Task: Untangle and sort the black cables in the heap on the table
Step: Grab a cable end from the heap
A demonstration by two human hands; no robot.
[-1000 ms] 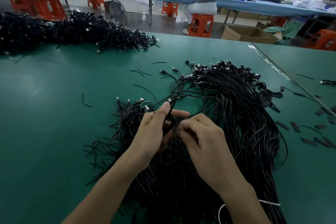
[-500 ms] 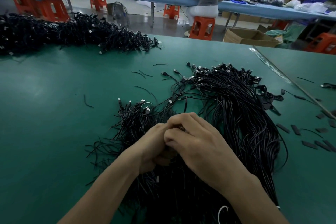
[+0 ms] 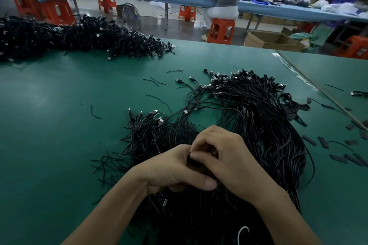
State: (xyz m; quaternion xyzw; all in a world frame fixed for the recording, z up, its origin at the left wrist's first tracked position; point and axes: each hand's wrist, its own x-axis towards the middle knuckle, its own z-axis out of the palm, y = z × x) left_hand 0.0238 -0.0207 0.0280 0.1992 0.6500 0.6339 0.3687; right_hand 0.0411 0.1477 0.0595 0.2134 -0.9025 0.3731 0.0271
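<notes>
I'm seeing my left hand (image 3: 171, 169) and right hand (image 3: 231, 161) touching over the heap (image 3: 264, 125), both pinching a black cable (image 3: 192, 163) (mostly hidden).

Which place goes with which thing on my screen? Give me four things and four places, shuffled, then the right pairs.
Things
1. far cable pile
2. flat black strips
3. cardboard box
4. near cable heap

Places
a. on the floor beyond the table
b. under the left hand and right hand, which grip into it
c. table's far left
d. table's right part, right of the near heap

Pairs: 1-c, 2-d, 3-a, 4-b
</notes>
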